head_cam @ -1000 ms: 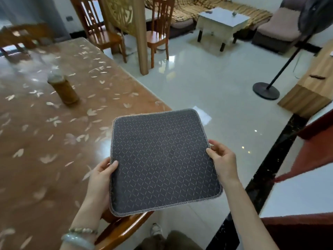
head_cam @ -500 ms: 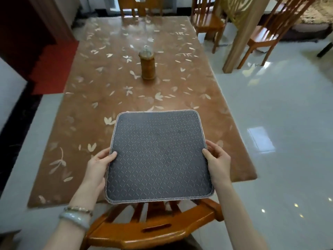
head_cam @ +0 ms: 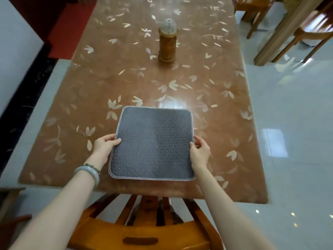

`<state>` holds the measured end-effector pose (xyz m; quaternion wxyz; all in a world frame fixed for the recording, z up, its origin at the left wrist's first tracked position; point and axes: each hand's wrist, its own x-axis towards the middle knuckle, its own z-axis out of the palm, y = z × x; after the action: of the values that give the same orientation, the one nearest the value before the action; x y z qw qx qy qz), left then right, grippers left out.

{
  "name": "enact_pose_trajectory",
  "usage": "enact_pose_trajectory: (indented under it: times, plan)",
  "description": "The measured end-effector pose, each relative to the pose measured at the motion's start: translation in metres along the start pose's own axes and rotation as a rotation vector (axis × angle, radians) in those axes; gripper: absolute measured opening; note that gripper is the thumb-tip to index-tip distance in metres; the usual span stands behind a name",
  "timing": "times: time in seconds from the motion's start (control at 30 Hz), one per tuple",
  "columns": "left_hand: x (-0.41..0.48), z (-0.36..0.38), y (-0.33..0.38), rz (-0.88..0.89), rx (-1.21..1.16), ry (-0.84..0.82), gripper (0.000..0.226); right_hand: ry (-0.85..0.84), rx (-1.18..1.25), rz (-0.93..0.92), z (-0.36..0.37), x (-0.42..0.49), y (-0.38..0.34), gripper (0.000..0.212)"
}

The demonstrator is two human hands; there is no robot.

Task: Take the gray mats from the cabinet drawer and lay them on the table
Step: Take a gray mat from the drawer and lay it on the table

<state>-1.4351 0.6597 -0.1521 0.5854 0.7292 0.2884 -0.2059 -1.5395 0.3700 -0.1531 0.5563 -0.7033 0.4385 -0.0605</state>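
Gray mat over the table near edge, pinched at its side edges by left hand and right hand fingers; uneven release may lay it askew

Glossy pale floor, wooden chair, black border

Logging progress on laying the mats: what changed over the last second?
The gray mat moved forward, from above the chair to over the near end of the table. The left hand and right hand keep gripping its side edges. The wooden canister stayed mid-table.
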Motion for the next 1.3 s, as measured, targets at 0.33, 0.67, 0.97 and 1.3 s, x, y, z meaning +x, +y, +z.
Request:
enact_pose_trajectory:
  times: [0.33, 0.67, 0.97, 1.3]
  plan:
    - [0.012, -0.007, -0.023, 0.230, 0.514, 0.120, 0.030, -0.062, -0.343, -0.105, 0.011, -0.002, 0.026, 0.035]
    - [-0.001, -0.012, -0.039, 0.309, 0.549, 0.139, 0.025, -0.059, -0.437, -0.193, 0.008, -0.018, 0.041, 0.034]
    - [0.005, -0.010, -0.051, 0.452, 0.710, 0.159, 0.039, 0.006, -0.562, -0.168, 0.013, -0.009, 0.039, 0.039]
    - [0.073, 0.071, 0.034, 0.970, 1.488, -0.258, 0.073, -0.398, -1.033, -0.746, 0.130, 0.047, -0.030, 0.063]
